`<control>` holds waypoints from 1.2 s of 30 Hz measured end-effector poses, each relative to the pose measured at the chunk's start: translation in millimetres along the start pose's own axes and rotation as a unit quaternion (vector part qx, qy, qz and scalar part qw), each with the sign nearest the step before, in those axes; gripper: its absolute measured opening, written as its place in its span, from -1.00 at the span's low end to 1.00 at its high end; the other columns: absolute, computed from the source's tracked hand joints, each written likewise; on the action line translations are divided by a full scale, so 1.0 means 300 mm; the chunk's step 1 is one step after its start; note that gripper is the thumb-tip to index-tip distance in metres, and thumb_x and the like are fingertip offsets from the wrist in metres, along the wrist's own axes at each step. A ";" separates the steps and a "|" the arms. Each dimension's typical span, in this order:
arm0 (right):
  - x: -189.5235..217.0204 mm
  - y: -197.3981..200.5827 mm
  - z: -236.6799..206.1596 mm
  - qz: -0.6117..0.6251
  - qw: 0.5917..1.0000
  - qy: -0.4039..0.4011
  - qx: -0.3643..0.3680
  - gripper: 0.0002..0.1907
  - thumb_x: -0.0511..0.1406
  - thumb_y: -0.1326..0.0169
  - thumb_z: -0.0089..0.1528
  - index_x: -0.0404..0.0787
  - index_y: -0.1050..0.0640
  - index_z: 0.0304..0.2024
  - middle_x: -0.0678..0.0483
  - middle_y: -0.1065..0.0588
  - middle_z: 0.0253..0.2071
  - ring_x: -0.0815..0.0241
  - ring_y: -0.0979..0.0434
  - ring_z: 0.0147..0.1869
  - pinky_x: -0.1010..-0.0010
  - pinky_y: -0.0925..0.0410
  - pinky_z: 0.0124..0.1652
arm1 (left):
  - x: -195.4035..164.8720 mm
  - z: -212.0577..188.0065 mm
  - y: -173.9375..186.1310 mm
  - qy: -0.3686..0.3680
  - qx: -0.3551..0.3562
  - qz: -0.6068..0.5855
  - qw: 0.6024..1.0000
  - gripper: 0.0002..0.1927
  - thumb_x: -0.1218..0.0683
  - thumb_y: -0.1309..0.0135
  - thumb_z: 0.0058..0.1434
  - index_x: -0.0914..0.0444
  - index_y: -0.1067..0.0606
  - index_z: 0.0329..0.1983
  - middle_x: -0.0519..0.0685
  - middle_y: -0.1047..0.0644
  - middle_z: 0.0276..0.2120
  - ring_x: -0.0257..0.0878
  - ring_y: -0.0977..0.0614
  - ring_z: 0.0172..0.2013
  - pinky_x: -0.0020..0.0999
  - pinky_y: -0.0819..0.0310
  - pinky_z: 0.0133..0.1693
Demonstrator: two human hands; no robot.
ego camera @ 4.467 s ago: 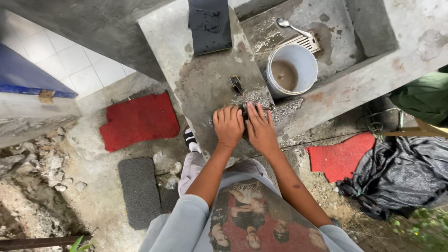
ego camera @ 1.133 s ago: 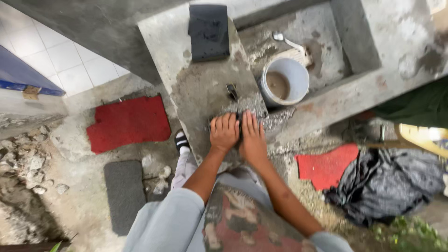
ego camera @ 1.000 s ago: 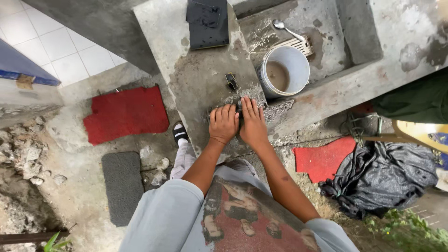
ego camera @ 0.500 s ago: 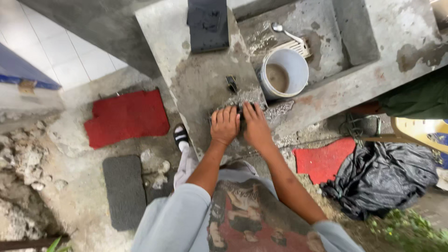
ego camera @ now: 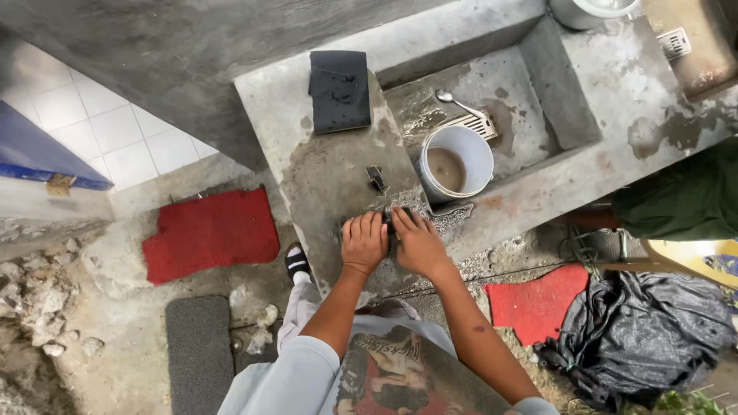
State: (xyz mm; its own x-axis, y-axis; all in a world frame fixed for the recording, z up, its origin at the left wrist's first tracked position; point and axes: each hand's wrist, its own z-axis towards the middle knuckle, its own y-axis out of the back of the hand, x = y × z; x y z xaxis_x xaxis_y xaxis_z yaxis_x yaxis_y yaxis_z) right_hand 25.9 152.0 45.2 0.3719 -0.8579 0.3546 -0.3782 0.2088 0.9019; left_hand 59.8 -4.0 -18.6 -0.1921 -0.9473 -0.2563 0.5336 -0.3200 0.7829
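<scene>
Both hands hold the same spot as a second ago: left hand (ego camera: 364, 242) and right hand (ego camera: 413, 243) side by side, pressed onto a small dark object (ego camera: 389, 223) on the wet concrete slab (ego camera: 330, 165). Scrubbing looks ongoing. White bucket (ego camera: 455, 163) just beside.

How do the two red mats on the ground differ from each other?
The left red mat looks larger and lies fully in view beside the person's sandalled foot. The right red mat looks smaller, and a black plastic sheet overlaps its edge. Both are red, coarse-looking and lie flat on rough concrete ground.
</scene>
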 end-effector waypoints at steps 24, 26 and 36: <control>-0.172 0.140 -0.178 0.783 0.618 -0.057 -0.048 -0.53 -0.49 -0.09 0.26 -0.31 -0.39 0.24 -0.04 -0.51 0.13 0.17 -0.57 0.13 0.25 -0.50 0.07 | -0.009 0.032 0.017 -0.018 -0.004 0.004 1.000 -0.70 0.01 0.05 0.40 0.27 -0.54 0.03 0.04 -0.53 -0.03 -0.06 -0.53 -0.01 -0.07 -0.33 0.16; -0.179 0.115 -0.161 0.774 0.626 -0.076 -0.059 -0.61 -0.45 -0.11 0.30 -0.36 -0.44 0.18 -0.06 -0.54 0.08 0.16 -0.60 0.07 0.26 -0.51 0.00 | -0.008 0.032 0.016 -0.020 -0.007 0.004 1.000 -0.70 0.02 0.04 0.40 0.28 -0.54 0.03 0.04 -0.53 -0.03 -0.05 -0.53 0.00 -0.07 -0.33 0.17; -0.134 0.010 -0.029 0.415 0.873 -0.169 -0.193 -0.72 -0.34 -0.20 0.27 -0.41 -0.59 -0.03 -0.13 -0.63 -0.17 -0.08 -0.65 -0.14 0.19 -0.50 -0.16 | -0.010 0.030 0.018 -0.012 -0.002 0.000 1.000 -0.69 0.00 0.04 0.38 0.25 -0.55 0.04 0.02 -0.54 -0.01 -0.06 -0.53 0.00 -0.09 -0.32 0.18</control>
State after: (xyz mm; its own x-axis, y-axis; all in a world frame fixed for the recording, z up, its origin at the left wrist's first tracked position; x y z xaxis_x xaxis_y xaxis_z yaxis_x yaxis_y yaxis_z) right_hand 17.2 191.3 35.9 -0.1909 -0.4126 0.8907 -0.0606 0.9106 0.4088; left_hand 55.8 -2.8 -8.4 -0.2107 -0.9469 -0.2427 0.5368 -0.3196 0.7808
